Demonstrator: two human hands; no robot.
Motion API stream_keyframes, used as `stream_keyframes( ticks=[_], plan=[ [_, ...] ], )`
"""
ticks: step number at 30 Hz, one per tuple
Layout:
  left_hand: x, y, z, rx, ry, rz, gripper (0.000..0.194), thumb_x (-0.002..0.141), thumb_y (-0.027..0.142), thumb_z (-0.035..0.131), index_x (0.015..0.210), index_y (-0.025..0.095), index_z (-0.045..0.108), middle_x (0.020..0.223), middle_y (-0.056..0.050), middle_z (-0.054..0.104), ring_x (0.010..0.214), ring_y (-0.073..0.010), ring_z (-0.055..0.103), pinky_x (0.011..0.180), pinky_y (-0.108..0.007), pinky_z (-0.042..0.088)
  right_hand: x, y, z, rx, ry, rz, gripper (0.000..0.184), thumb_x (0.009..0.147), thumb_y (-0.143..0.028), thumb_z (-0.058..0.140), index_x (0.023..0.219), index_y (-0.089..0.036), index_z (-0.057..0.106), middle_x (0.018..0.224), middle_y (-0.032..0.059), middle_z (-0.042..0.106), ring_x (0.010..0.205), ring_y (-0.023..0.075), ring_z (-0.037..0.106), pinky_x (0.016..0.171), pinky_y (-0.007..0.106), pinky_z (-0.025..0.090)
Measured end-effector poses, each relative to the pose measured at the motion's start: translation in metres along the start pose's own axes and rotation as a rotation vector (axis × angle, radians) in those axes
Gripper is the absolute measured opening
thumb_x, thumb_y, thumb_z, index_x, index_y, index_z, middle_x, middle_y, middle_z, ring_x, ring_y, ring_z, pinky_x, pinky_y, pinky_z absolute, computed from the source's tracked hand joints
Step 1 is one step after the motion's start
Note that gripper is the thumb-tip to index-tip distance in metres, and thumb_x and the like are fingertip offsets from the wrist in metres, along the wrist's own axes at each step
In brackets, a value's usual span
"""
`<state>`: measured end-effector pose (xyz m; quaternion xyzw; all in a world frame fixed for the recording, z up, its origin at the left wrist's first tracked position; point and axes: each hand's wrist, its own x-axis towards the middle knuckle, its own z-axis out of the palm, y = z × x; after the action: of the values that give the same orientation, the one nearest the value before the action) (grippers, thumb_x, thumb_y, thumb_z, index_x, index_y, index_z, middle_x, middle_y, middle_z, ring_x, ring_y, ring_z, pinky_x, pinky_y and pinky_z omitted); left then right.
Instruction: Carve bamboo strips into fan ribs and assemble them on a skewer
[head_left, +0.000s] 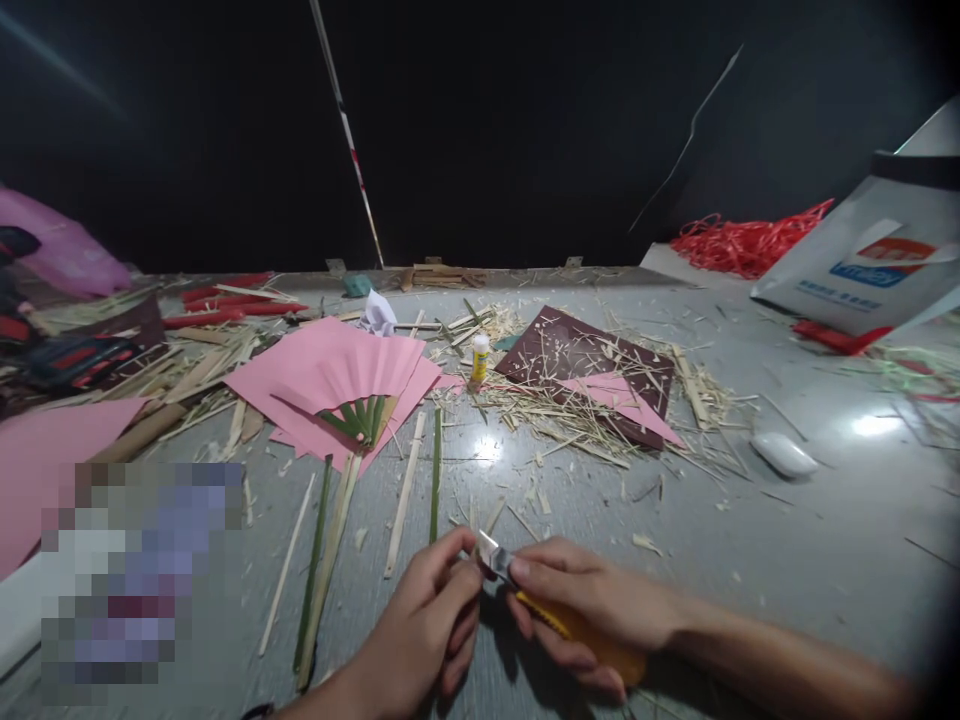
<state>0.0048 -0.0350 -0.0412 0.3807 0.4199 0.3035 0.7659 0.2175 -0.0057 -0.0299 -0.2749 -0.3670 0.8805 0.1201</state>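
In the lower middle, my right hand (pixel 570 600) grips a yellow utility knife (pixel 555 620), its metal blade out and pointing left. My left hand (pixel 442 610) is closed in a pinch right at the blade's tip; whatever lies between its fingers is too small and covered to name. Beyond my hands, a green bamboo strip (pixel 436 470) and a pale bamboo strip (pixel 406 495) lie on the grey surface. Further left sits a folded pink paper fan (pixel 352 365) with green ribs, on top of pink paper sheets (pixel 255 375).
A glue stick (pixel 479 362) stands upright near a brown board (pixel 555 340) strewn with shavings. At right are a white computer mouse (pixel 784 455), a white bag (pixel 832 260) and red plastic string (pixel 750 240). A power tool (pixel 79 360) lies at left.
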Motion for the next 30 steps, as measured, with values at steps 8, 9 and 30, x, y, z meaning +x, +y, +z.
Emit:
stream_keyframes(
  ticks=[8, 9, 30],
  plan=[
    [-0.007, 0.022, 0.001, 0.345, -0.049, 0.163, 0.021, 0.094, 0.034, 0.07, 0.087, 0.017, 0.06, 0.08, -0.004, 0.071, 0.073, -0.011, 0.062, 0.069, -0.019, 0.049, -0.003, 0.005, -0.001, -0.004, 0.011, 0.035, 0.053, 0.096, -0.069, 0.064, 0.092, -0.016, 0.062, 0.05, -0.0083, 0.049, 0.031, 0.006, 0.04, 0.028, 0.014, 0.039],
    [-0.007, 0.023, 0.001, 0.353, -0.05, 0.14, 0.021, 0.095, 0.035, 0.07, 0.087, 0.017, 0.06, 0.077, -0.002, 0.07, 0.069, -0.0106, 0.061, 0.066, -0.018, 0.05, -0.003, 0.005, 0.0, -0.008, 0.011, 0.038, 0.054, 0.096, -0.069, 0.064, 0.091, -0.016, 0.062, 0.049, -0.0085, 0.049, 0.031, 0.0058, 0.04, 0.029, 0.014, 0.038],
    [-0.004, 0.011, 0.001, 0.345, -0.045, 0.052, 0.039, 0.099, 0.052, 0.064, 0.085, 0.017, 0.071, 0.063, -0.002, 0.062, 0.052, -0.0129, 0.056, 0.046, -0.021, 0.043, -0.001, 0.01, 0.001, -0.059, 0.003, -0.067, 0.054, 0.099, -0.067, 0.06, 0.086, -0.015, 0.063, 0.048, -0.0076, 0.048, 0.032, 0.006, 0.039, 0.03, 0.015, 0.033]
  ],
)
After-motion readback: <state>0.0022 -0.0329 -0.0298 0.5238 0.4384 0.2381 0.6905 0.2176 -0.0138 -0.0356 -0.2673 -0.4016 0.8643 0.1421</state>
